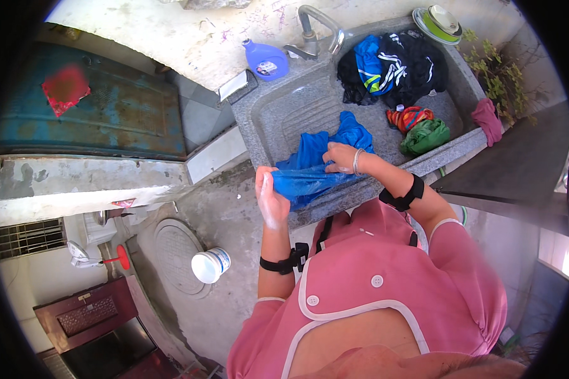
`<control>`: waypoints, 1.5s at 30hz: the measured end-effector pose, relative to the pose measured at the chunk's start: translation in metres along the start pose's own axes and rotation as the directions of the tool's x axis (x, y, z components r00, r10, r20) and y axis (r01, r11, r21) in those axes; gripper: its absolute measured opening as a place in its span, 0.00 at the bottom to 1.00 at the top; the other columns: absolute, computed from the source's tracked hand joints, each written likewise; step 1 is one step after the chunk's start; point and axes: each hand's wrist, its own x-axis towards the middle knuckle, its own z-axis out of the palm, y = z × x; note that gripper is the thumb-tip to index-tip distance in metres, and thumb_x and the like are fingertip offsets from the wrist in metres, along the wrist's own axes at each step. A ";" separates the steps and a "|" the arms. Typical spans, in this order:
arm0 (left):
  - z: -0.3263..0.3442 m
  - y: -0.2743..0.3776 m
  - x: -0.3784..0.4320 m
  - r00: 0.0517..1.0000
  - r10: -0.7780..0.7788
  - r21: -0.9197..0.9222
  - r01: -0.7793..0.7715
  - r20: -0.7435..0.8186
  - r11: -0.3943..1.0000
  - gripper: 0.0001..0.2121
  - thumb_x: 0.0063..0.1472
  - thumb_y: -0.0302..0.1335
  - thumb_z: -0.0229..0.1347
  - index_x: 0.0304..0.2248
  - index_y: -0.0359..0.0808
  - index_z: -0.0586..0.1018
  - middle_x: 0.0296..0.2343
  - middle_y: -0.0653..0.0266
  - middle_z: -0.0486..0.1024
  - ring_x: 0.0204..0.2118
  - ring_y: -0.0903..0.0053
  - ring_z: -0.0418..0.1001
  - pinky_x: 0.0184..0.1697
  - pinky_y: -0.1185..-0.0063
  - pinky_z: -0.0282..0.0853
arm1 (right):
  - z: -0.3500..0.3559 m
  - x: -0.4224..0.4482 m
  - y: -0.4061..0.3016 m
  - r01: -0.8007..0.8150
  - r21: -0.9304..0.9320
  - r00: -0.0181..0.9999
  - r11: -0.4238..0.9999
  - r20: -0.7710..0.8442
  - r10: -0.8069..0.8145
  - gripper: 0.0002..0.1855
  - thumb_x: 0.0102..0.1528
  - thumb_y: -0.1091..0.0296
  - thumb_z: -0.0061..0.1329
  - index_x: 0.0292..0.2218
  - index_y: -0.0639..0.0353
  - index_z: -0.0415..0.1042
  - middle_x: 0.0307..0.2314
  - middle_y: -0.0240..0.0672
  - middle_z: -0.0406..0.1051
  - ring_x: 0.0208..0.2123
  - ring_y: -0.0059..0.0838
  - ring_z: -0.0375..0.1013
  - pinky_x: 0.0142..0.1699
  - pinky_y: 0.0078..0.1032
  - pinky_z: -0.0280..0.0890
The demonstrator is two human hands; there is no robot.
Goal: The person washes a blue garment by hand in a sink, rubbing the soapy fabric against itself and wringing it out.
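Observation:
A wet blue garment (308, 182) is stretched between my hands over the near edge of a grey stone wash sink (268, 111). My left hand (271, 196), with white suds on it, grips the garment's left end. Bent over the cloth to the right, my right hand (344, 158) has its fingers on the fabric and a bracelet at the wrist. More of the same blue cloth lies bunched on the ribbed washboard slope behind. How firmly the right fingers pinch the cloth is partly hidden by the hand itself.
Dark clothes (408, 66) fill the sink's far right, near an orange patterned cloth (410, 118) and a green one (426, 137). A faucet (310, 38) and a purple detergent bottle (267, 60) stand along the back. A white bucket (208, 266) sits on the floor.

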 end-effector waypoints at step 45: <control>0.013 -0.063 0.013 0.854 -0.489 -0.196 0.457 -0.175 0.868 0.12 0.60 0.34 0.38 0.35 0.37 0.70 0.29 0.65 0.72 0.31 0.78 0.71 0.37 0.79 0.66 | 0.018 0.023 -0.078 0.169 -0.207 0.466 0.964 -0.845 -0.264 0.12 0.47 0.61 0.44 0.18 0.55 0.64 0.12 0.40 0.64 0.14 0.39 0.65 0.21 0.33 0.60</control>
